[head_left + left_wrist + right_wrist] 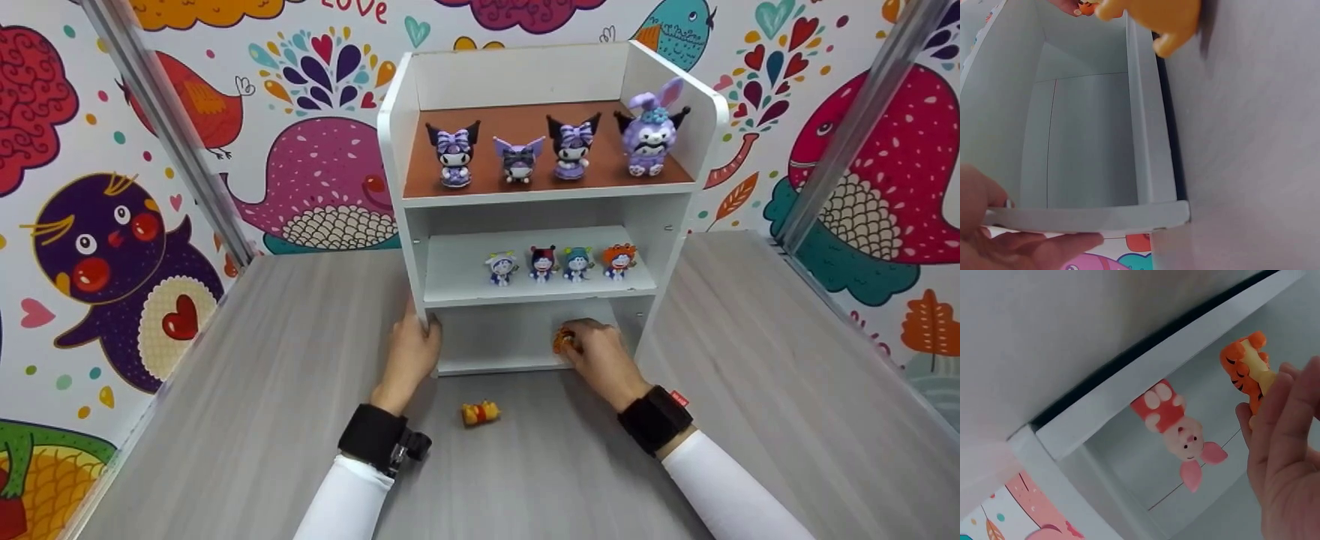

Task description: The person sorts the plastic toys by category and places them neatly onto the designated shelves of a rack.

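Note:
In the lower compartment of a white shelf unit (495, 341), my right hand (606, 361) pinches an orange tiger figurine (1241, 368). The right wrist view shows it head away from the palm side unclear, fingers covering part of it. Beside it, a pink piglet figurine (1185, 439) in red stands on the lower board; from the head view it is hidden. My left hand (411, 349) grips the unit's left side panel (1089, 219), thumb inside and fingers outside. On the table in front lies a yellow bear figurine (480, 412) with a red shirt.
Several small figurines (576, 264) in coloured hats line the middle shelf. Purple-and-black figurines (573, 150) stand on the brown top board. The unit stands on a grey wood-grain table (300, 420), with cartoon-printed walls (315, 180) behind and at both sides.

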A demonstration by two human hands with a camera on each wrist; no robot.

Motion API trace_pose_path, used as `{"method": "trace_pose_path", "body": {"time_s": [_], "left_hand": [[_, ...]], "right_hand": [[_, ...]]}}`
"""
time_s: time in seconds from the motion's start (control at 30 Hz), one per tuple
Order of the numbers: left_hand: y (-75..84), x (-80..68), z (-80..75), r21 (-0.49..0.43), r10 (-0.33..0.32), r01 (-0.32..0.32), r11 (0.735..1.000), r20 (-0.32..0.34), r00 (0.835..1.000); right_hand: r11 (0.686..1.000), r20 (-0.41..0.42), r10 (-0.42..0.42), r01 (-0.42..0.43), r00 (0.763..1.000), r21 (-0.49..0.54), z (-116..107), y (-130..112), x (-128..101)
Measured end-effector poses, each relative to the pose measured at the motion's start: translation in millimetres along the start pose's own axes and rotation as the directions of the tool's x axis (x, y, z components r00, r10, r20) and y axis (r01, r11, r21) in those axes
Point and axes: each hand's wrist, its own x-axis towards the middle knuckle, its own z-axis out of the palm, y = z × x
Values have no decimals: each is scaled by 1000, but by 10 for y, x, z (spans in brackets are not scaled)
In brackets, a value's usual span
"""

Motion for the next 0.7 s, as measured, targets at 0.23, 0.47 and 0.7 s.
{"method": "trace_pose_path", "body": {"time_s": [0.23,0.47,0.7], "left_hand": [[-9,4,-3,16,-5,5,1000,-3,1000],[-14,8,4,16,5,-5,1000,-13,1000],[-27,12,16,-6,22,-23,1000,-14,1000]], "right_hand": [[999,0,-18,18,1000,-31,15,3,-8],[999,17,-26,27,1000,-30,11,0,-1],[999,32,-16,17,999,-38,8,-4,5]]}}
